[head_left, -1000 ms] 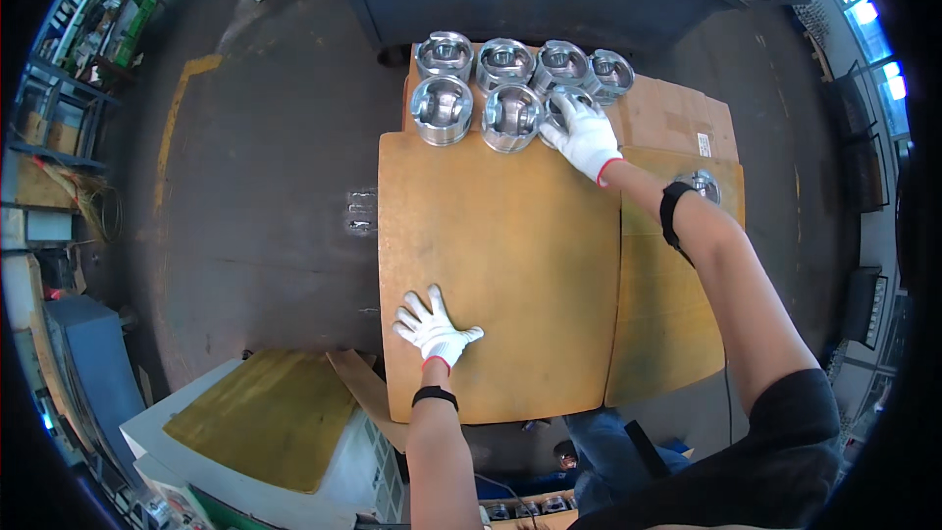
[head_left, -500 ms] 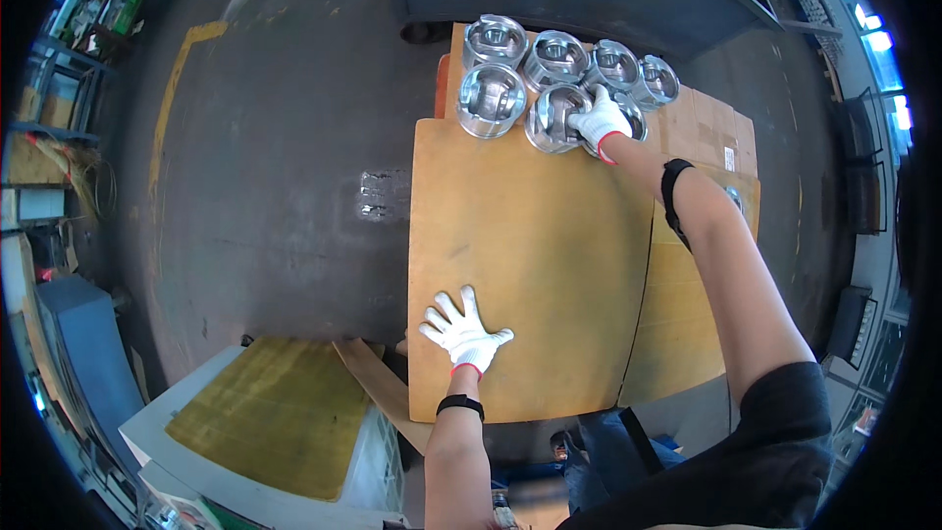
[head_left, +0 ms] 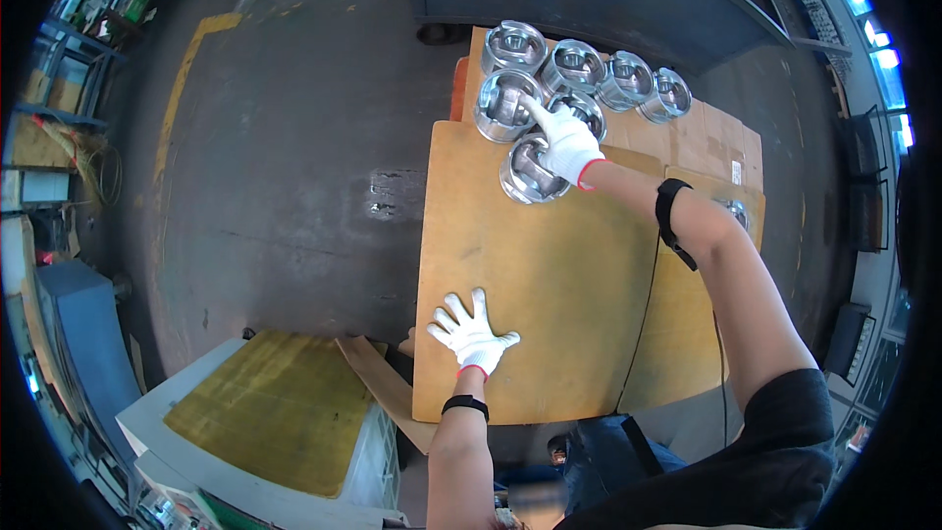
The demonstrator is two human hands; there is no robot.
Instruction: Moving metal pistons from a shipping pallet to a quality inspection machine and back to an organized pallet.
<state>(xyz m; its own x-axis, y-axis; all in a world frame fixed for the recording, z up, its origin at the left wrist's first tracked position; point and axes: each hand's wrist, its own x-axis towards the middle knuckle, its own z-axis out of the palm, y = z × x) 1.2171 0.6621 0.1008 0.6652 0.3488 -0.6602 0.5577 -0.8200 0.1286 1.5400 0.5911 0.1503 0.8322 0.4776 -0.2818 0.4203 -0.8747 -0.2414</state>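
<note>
Our right hand [head_left: 567, 144], in a white knit glove with a red cuff, reaches far forward and rests on a shiny silver metal piston [head_left: 531, 170] that sits upright on its crown or skirt on the tan plywood board [head_left: 530, 275]. The fingers are spread over its top edge, the index finger pointing ahead toward the next piston; whether they actually clamp the rim we cannot tell, since the palm covers it. Just beyond the fingertips stand two more silver pistons [head_left: 501, 104], touching each other, and past those a back row of four similar pistons [head_left: 628, 79] lined up on the brown cardboard sheet [head_left: 711, 137].

Our left hand [head_left: 471, 335], gloved the same way, lies open and flat on the board close to our body, fingers fanned, holding nothing. To its left sits a yellow-topped white cabinet [head_left: 265, 412] above the grey concrete floor [head_left: 285, 137].

We judge the piston under the right hand to be rigid and fairly heavy for its size, with a polished, slick skin that a knit glove grips only moderately. The hollow open end offers the safest hold: fingers hooked inside the skirt wall, thumb outside. It should not dent easily, but knocking it against its neighbours could scuff the machined faces.
</note>
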